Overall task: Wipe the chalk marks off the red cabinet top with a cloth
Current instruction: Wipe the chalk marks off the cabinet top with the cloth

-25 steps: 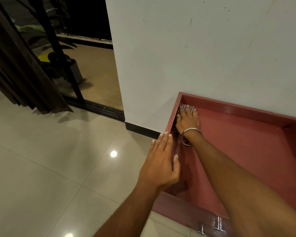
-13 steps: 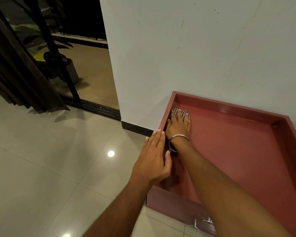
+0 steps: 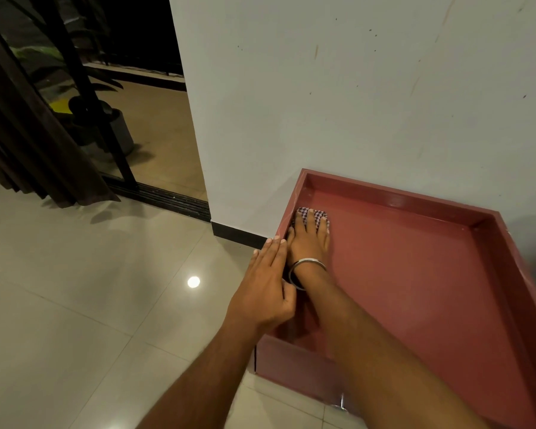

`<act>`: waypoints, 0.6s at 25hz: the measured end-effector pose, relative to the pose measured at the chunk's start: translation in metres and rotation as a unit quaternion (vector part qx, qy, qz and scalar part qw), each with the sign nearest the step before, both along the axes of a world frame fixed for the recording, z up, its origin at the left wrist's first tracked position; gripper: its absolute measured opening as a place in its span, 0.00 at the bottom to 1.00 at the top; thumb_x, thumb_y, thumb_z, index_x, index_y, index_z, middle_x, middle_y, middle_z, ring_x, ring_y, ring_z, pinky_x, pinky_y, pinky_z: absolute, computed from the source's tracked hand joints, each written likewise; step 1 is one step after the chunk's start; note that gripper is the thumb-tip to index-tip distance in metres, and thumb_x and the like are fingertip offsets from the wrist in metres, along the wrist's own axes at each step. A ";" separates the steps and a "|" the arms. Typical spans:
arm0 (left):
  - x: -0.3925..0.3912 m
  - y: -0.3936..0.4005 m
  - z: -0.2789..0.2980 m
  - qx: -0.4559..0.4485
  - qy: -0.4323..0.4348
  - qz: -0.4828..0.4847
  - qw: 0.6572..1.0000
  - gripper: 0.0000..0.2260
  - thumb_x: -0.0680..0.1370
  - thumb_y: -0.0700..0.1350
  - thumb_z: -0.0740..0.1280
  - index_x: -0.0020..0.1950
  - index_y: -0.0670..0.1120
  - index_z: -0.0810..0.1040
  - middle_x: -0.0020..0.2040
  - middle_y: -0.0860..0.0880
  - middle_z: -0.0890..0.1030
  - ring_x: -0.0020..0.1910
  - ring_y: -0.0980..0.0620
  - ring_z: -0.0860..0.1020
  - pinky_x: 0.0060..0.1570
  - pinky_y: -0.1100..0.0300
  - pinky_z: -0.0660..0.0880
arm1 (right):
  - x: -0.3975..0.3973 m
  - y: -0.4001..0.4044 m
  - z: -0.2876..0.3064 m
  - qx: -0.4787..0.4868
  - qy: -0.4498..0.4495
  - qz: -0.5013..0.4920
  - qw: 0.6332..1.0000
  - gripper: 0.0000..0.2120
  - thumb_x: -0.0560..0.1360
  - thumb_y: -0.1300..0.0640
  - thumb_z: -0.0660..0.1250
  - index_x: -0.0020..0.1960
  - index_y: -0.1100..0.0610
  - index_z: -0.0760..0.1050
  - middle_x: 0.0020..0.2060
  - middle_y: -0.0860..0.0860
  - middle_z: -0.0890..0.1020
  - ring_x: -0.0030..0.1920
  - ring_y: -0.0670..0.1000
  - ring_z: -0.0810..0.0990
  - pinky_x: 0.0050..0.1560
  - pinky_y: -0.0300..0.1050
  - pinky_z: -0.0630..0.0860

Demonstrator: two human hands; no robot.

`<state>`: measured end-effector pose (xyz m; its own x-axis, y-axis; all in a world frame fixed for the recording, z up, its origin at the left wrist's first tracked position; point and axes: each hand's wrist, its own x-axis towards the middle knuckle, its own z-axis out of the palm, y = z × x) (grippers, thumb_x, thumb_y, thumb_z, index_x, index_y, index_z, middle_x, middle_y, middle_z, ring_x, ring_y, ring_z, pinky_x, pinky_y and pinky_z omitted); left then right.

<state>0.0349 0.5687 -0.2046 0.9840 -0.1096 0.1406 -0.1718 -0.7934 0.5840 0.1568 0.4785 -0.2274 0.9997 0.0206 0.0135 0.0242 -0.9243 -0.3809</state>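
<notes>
**A:** Taking the red cabinet top [image 3: 415, 289] as the landmark and reading from its left edge rightward, what is shown?

**B:** First, the left hand [image 3: 268, 286]: flat, fingers straight and together, resting along the top's raised left rim and holding nothing. Just to its right, inside the rim, the right hand [image 3: 308, 239] presses the checked cloth [image 3: 311, 216] flat onto the recessed surface, fingers extended over it. A bangle [image 3: 307, 269] sits at that wrist.

**A:** Where does the cloth lie on the top?

**B:** Near the far-left corner, close beside the left rim and a little short of the back rim. The right hand is on it; the left hand is beside it, on the rim.

**A:** And the relation the coming stroke depends on?

**B:** The unwiped expanse stretches to the right and toward the near edge. The forearm's long axis runs from the near-right toward the far-left corner, so a pull back along it or a sweep rightward seems likeliest. No chalk marks can be made out on the surface.
</notes>
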 end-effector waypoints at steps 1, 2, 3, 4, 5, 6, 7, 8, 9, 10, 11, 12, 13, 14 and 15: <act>0.000 -0.001 0.001 -0.002 0.002 -0.001 1.000 0.33 0.74 0.49 0.52 0.79 0.46 0.49 0.80 0.50 0.50 0.78 0.56 0.45 0.78 0.54 0.45 | -0.001 -0.002 0.000 -0.002 -0.001 0.004 1.000 0.25 0.82 0.48 0.45 0.78 0.50 0.49 0.79 0.50 0.47 0.78 0.56 0.40 0.78 0.53 0.39; 0.000 -0.001 0.001 0.000 0.000 -0.001 1.000 0.33 0.74 0.50 0.52 0.79 0.46 0.49 0.80 0.50 0.50 0.78 0.56 0.45 0.78 0.54 0.45 | -0.001 -0.005 0.001 -0.003 -0.004 0.007 1.000 0.25 0.82 0.48 0.45 0.78 0.50 0.50 0.79 0.50 0.48 0.78 0.56 0.40 0.78 0.53 0.40; -0.001 -0.001 0.002 0.003 -0.001 0.000 1.000 0.33 0.75 0.49 0.52 0.79 0.46 0.49 0.80 0.50 0.50 0.78 0.56 0.45 0.78 0.54 0.45 | -0.002 -0.010 0.000 -0.005 -0.009 0.008 1.000 0.25 0.82 0.48 0.45 0.78 0.50 0.50 0.79 0.50 0.48 0.78 0.55 0.41 0.78 0.52 0.41; -0.001 -0.001 0.002 0.005 -0.001 0.001 1.000 0.33 0.75 0.49 0.52 0.79 0.46 0.49 0.80 0.50 0.50 0.78 0.56 0.45 0.78 0.55 0.45 | -0.005 -0.014 -0.001 -0.007 -0.016 0.006 1.000 0.25 0.82 0.48 0.45 0.78 0.50 0.51 0.79 0.50 0.49 0.78 0.55 0.42 0.78 0.52 0.41; -0.002 -0.001 0.002 0.007 -0.001 0.003 1.000 0.33 0.75 0.49 0.51 0.79 0.46 0.49 0.80 0.50 0.50 0.78 0.56 0.45 0.78 0.55 0.45 | -0.008 -0.017 -0.001 -0.006 -0.022 0.000 1.000 0.25 0.82 0.48 0.45 0.78 0.50 0.51 0.79 0.50 0.49 0.78 0.55 0.42 0.78 0.52 0.41; -0.002 -0.001 0.002 0.009 0.000 0.004 1.000 0.33 0.75 0.49 0.51 0.79 0.46 0.49 0.80 0.50 0.50 0.79 0.55 0.45 0.78 0.55 0.45 | -0.011 -0.018 -0.001 -0.004 -0.025 -0.009 1.000 0.25 0.82 0.48 0.45 0.78 0.50 0.52 0.79 0.50 0.50 0.78 0.55 0.42 0.78 0.52 0.42; -0.002 -0.001 0.002 0.011 0.001 0.004 1.000 0.33 0.75 0.50 0.51 0.79 0.46 0.49 0.80 0.49 0.50 0.79 0.55 0.46 0.78 0.54 0.45 | -0.014 -0.018 0.000 -0.002 -0.023 -0.019 1.000 0.25 0.82 0.49 0.45 0.78 0.50 0.52 0.79 0.50 0.49 0.78 0.55 0.42 0.78 0.52 0.41; -0.002 -0.002 0.003 0.010 0.001 0.004 1.000 0.33 0.75 0.50 0.51 0.79 0.46 0.49 0.80 0.49 0.50 0.79 0.55 0.46 0.78 0.54 0.45 | -0.016 -0.015 0.001 -0.002 -0.016 -0.025 1.000 0.25 0.82 0.49 0.45 0.78 0.51 0.52 0.79 0.51 0.49 0.78 0.56 0.41 0.78 0.52 0.41; -0.002 -0.002 0.003 0.008 0.002 0.005 1.000 0.33 0.74 0.50 0.52 0.79 0.46 0.49 0.80 0.49 0.50 0.79 0.55 0.46 0.78 0.54 0.45 | -0.018 -0.010 0.002 -0.004 -0.005 -0.024 1.000 0.25 0.82 0.49 0.45 0.78 0.51 0.51 0.79 0.51 0.48 0.78 0.56 0.41 0.78 0.53 0.40; -0.002 -0.002 0.003 0.005 0.003 0.004 1.000 0.33 0.74 0.50 0.52 0.79 0.46 0.49 0.80 0.49 0.50 0.79 0.55 0.46 0.78 0.54 0.45 | -0.021 -0.005 0.003 -0.008 0.008 -0.014 1.000 0.25 0.82 0.48 0.45 0.78 0.51 0.49 0.79 0.51 0.47 0.78 0.57 0.40 0.78 0.54 0.39; -0.001 -0.002 0.003 0.002 0.004 0.003 1.000 0.33 0.74 0.50 0.52 0.79 0.47 0.49 0.80 0.49 0.50 0.79 0.55 0.46 0.78 0.55 0.45 | -0.023 -0.001 0.004 -0.011 0.021 -0.001 1.000 0.25 0.82 0.48 0.45 0.78 0.50 0.48 0.79 0.51 0.46 0.78 0.57 0.39 0.78 0.54 0.39; -0.001 -0.002 0.004 0.000 0.003 0.001 1.000 0.33 0.74 0.50 0.52 0.79 0.47 0.49 0.80 0.49 0.51 0.78 0.55 0.46 0.78 0.55 0.44 | -0.026 0.001 0.005 -0.012 0.030 0.012 0.999 0.25 0.83 0.48 0.44 0.78 0.50 0.46 0.79 0.50 0.45 0.78 0.57 0.38 0.78 0.54 0.39; -0.002 -0.002 0.004 -0.002 0.002 0.000 1.000 0.33 0.74 0.50 0.52 0.79 0.47 0.49 0.80 0.49 0.51 0.78 0.55 0.46 0.78 0.55 0.44 | -0.028 0.000 0.005 -0.012 0.033 0.021 0.999 0.25 0.83 0.48 0.44 0.78 0.50 0.45 0.79 0.50 0.45 0.78 0.57 0.38 0.78 0.54 0.39; -0.002 -0.002 0.004 -0.002 0.001 0.000 1.000 0.33 0.74 0.50 0.52 0.79 0.47 0.49 0.80 0.49 0.51 0.78 0.55 0.46 0.78 0.55 0.44 | -0.029 -0.002 0.005 -0.012 0.031 0.027 0.999 0.25 0.83 0.48 0.44 0.78 0.50 0.46 0.79 0.50 0.45 0.78 0.57 0.38 0.78 0.54 0.39; -0.002 -0.002 0.004 -0.002 0.002 0.000 1.000 0.33 0.74 0.50 0.52 0.79 0.47 0.49 0.80 0.49 0.51 0.78 0.55 0.46 0.78 0.54 0.45 | -0.031 -0.005 0.006 -0.010 0.026 0.027 0.999 0.25 0.83 0.48 0.44 0.78 0.50 0.46 0.79 0.50 0.45 0.78 0.56 0.39 0.78 0.53 0.39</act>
<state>0.0327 0.5670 -0.2010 0.9845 -0.1094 0.1374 -0.1699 -0.7915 0.5871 0.1258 0.4731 -0.2219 0.9964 0.0750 -0.0398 0.0554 -0.9297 -0.3642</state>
